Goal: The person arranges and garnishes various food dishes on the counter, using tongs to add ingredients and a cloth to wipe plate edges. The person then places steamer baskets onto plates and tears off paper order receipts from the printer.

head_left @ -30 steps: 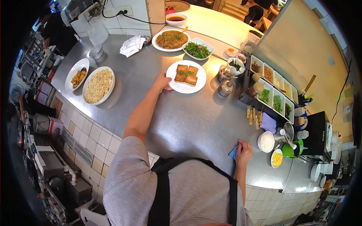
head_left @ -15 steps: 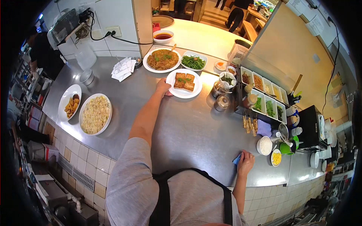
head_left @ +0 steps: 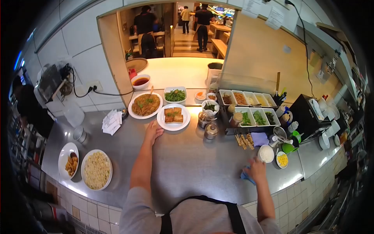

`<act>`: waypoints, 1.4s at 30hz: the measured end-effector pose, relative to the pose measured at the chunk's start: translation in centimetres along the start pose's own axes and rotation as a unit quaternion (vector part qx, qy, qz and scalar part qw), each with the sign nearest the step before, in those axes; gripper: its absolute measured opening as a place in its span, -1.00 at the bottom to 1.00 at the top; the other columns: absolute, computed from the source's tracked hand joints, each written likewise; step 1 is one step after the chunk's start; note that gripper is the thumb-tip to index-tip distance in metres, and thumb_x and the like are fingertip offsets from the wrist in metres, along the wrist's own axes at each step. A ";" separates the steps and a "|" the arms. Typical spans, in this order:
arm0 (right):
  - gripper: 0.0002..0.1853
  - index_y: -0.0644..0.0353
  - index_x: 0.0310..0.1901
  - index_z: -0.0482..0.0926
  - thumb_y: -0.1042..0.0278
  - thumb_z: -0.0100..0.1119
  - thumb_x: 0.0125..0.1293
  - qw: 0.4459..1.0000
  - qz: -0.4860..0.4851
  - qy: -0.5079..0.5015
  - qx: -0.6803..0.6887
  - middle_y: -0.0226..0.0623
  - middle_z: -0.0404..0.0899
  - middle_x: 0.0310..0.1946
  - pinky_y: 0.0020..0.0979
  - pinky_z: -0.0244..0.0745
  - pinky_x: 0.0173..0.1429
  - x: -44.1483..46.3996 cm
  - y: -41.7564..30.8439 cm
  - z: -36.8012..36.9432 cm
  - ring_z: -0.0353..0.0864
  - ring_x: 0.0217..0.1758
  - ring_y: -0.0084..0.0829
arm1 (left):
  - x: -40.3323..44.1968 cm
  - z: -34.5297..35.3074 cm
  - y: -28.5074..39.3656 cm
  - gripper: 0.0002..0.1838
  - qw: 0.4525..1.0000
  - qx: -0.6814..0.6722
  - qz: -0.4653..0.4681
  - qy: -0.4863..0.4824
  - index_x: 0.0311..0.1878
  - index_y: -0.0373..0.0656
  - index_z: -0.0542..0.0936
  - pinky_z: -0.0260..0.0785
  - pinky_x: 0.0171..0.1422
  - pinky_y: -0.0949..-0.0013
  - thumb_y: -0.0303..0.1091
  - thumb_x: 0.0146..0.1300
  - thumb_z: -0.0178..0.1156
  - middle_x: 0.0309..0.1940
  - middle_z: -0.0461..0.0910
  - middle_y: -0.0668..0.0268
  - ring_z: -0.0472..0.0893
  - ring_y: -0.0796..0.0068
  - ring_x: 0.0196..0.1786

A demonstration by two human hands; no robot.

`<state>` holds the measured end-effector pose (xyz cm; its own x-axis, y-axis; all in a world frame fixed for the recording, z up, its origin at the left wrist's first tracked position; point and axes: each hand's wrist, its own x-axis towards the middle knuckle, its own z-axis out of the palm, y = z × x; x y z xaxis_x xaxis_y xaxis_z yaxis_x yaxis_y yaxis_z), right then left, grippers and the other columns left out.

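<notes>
A white plate of browned tofu slabs (head_left: 173, 118) with green garnish rests near the back of the steel counter. My left hand (head_left: 154, 133) is just below its left rim, fingers loosely spread and holding nothing. Beside that plate lie an oval plate of brown noodle-like food (head_left: 145, 105) with a utensil in it and a dish of green beans (head_left: 175, 95). On the counter's right side, my right hand (head_left: 257, 171), slightly blurred, has its thumb side on a crumpled blue cloth (head_left: 247, 176). A bowl of white grains (head_left: 266, 153) stands just beyond its fingers.
At left are a plate of fried rice (head_left: 96, 170), a plate of fried pieces (head_left: 71, 163) and paper slips (head_left: 112, 122). Glass jars (head_left: 211, 132), a condiment rack (head_left: 249, 117), clothespins (head_left: 244, 141) and a corn bowl (head_left: 282, 160) stand right. People appear beyond the pass-through.
My left hand has come off the tofu plate's rim and drawn back slightly. My right hand has shifted over the blue cloth, which looks more spread. The camera view has tilted up.
</notes>
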<state>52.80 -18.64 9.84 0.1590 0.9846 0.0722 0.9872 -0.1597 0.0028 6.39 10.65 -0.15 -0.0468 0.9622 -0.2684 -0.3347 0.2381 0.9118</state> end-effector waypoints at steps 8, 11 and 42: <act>-0.46 0.10 0.20 0.43 0.15 0.24 0.17 0.977 -0.144 0.143 -0.063 -0.03 0.23 0.33 -0.03 0.28 0.27 25.2 -3.7 -17.6 0.37 0.27 -0.09 | -14.2 -4.7 -7.3 -0.73 0.917 0.232 0.286 0.154 0.06 -0.33 0.49 0.46 -0.03 0.48 -0.50 0.32 0.09 -0.23 0.57 0.27 0.57 0.54 -0.21; -0.41 0.11 0.25 0.32 0.15 0.20 0.20 0.949 -0.101 0.290 -0.069 -0.07 0.20 0.35 0.01 0.28 0.27 35.4 -3.3 -23.1 0.34 0.30 -0.10 | -18.6 -4.9 -8.6 -0.79 0.915 0.221 0.274 0.198 -0.02 -0.32 0.54 0.45 -0.04 0.47 -0.51 0.31 0.09 -0.24 0.57 0.28 0.57 0.53 -0.22; -0.40 0.11 0.30 0.31 0.29 0.07 0.17 0.848 -0.098 0.519 0.036 -0.02 0.35 0.25 -0.16 0.40 0.25 44.8 -7.8 -37.8 0.43 0.22 -0.06 | -22.9 -1.7 -7.6 -0.84 0.868 0.290 0.266 0.303 -0.16 -0.25 0.60 0.38 -0.20 0.54 -0.53 0.19 0.16 -0.33 0.49 0.37 0.50 0.61 -0.32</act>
<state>51.72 24.03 50.78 -0.0701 0.3919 0.9174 0.9974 0.0418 0.0583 8.43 -13.42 -1.42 -0.5957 0.7515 0.2835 0.4071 -0.0218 0.9131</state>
